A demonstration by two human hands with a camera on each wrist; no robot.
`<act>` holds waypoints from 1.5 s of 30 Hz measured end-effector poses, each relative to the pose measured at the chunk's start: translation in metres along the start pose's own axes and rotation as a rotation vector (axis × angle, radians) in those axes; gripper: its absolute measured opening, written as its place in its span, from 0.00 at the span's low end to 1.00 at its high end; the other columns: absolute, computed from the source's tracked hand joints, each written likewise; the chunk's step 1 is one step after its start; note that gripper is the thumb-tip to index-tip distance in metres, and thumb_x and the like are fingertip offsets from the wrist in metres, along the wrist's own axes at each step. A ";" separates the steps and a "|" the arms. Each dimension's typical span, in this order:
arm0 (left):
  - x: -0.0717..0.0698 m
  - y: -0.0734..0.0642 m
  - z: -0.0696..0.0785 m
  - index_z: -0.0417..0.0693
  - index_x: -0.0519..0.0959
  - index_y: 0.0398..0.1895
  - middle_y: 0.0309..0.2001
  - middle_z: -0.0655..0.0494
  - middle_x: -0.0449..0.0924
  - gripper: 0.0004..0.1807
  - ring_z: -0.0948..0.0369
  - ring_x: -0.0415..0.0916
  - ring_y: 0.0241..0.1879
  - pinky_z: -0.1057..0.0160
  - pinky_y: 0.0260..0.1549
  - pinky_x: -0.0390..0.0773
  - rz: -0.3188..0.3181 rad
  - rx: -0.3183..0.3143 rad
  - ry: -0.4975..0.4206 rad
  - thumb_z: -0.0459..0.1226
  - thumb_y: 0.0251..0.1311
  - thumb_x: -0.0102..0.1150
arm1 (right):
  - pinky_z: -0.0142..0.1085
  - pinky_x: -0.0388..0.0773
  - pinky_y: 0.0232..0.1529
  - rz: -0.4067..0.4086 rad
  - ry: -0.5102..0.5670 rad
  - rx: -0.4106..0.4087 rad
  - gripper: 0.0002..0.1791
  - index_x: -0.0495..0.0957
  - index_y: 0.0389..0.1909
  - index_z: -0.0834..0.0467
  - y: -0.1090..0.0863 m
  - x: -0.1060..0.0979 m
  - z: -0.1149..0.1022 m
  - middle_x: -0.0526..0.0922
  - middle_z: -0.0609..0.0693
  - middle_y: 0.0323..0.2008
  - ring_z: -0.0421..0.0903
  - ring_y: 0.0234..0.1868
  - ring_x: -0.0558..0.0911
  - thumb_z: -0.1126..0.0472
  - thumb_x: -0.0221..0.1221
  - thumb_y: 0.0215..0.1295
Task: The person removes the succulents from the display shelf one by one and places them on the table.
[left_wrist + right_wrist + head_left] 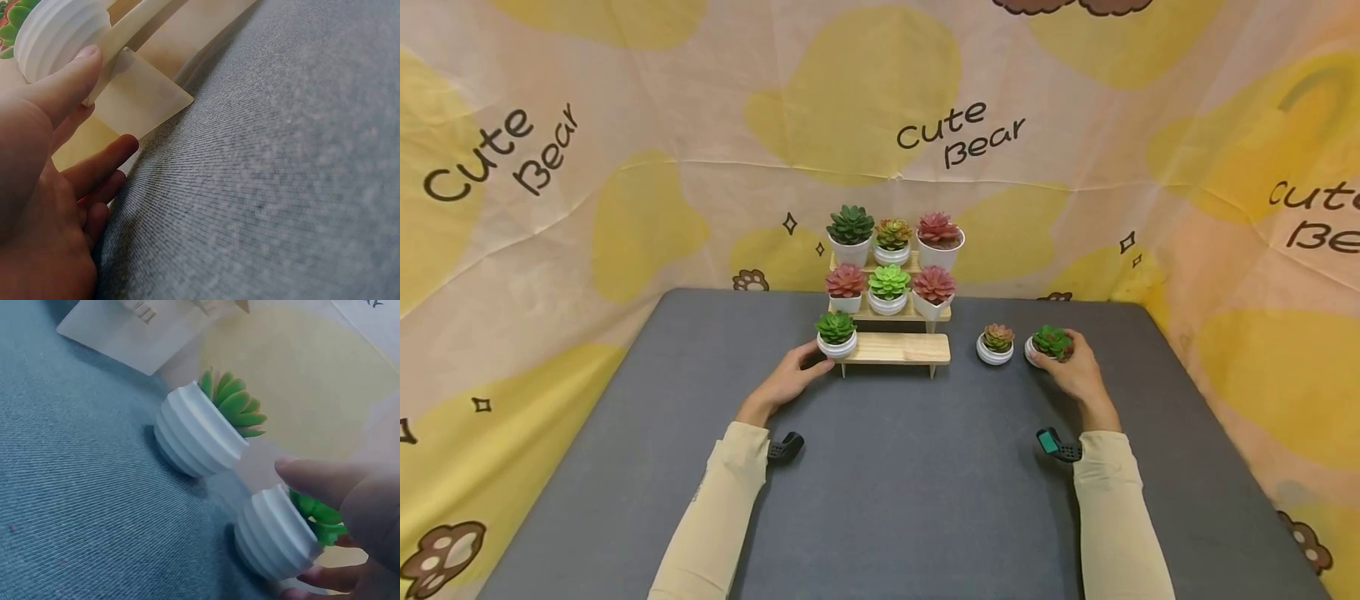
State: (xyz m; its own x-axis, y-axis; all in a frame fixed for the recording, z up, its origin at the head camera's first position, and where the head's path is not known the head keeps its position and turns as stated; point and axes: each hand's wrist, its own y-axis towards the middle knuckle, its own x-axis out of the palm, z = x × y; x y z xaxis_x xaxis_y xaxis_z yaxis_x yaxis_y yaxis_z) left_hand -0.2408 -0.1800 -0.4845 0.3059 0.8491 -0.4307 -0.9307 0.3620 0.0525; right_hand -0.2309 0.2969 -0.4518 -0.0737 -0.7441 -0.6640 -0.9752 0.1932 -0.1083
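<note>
Extended from the near edge of the surface (910,492): left hand (786,377), angled inward to left pot (837,340) on lowest tier of stand (898,348), near mid far edge; grip with thumb against pot, lower fingers apart, pinch impossible to tell. Right hand (1078,368), bent leftward toward far right corner; grip curved round right pot (1049,341), just beside middle pot (996,347).

On the patterned cloth (850,108) you can read "Cute Bear" two times, at left and in the middle; at right, the view's edge cuts it after "Be". In your right wrist view, dark strokes (373,303) are too incomplete for reading.
</note>
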 end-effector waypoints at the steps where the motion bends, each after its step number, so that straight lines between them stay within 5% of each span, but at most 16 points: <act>1: -0.001 0.000 -0.002 0.38 0.64 0.76 0.74 0.38 0.66 0.31 0.41 0.60 0.75 0.38 0.73 0.60 0.002 -0.001 0.002 0.38 0.72 0.57 | 0.61 0.67 0.65 0.002 0.001 -0.001 0.50 0.43 0.79 0.67 -0.001 -0.001 -0.001 0.61 0.76 0.69 0.68 0.66 0.67 0.48 0.60 0.71; 18: -0.002 0.004 -0.004 0.41 0.62 0.77 0.75 0.40 0.64 0.33 0.43 0.58 0.77 0.39 0.74 0.58 0.006 -0.005 0.015 0.40 0.72 0.58 | 0.64 0.60 0.70 0.225 0.037 -0.098 0.41 0.57 0.78 0.60 -0.015 -0.013 -0.036 0.62 0.69 0.74 0.69 0.73 0.63 0.47 0.60 0.71; 27: -0.002 0.003 -0.006 0.41 0.63 0.76 0.75 0.41 0.65 0.32 0.44 0.58 0.76 0.39 0.73 0.59 0.005 -0.001 0.006 0.40 0.72 0.58 | 0.69 0.50 0.71 0.216 -0.034 -0.167 0.40 0.61 0.76 0.60 -0.025 -0.005 -0.058 0.66 0.69 0.72 0.69 0.72 0.63 0.46 0.61 0.70; 45: -0.001 0.002 -0.004 0.41 0.64 0.76 0.75 0.41 0.65 0.32 0.44 0.58 0.77 0.39 0.74 0.57 -0.003 -0.003 0.022 0.40 0.72 0.58 | 0.64 0.68 0.64 0.062 -0.037 -0.272 0.38 0.62 0.74 0.60 -0.040 0.026 -0.082 0.70 0.68 0.69 0.67 0.69 0.69 0.46 0.60 0.71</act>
State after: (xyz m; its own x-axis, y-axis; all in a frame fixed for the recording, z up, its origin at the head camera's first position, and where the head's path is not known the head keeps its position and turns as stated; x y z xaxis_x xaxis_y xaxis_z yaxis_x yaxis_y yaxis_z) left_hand -0.2436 -0.1820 -0.4880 0.3042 0.8394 -0.4504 -0.9305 0.3631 0.0484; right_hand -0.2109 0.2175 -0.4036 -0.1320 -0.7117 -0.6899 -0.9896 0.0548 0.1328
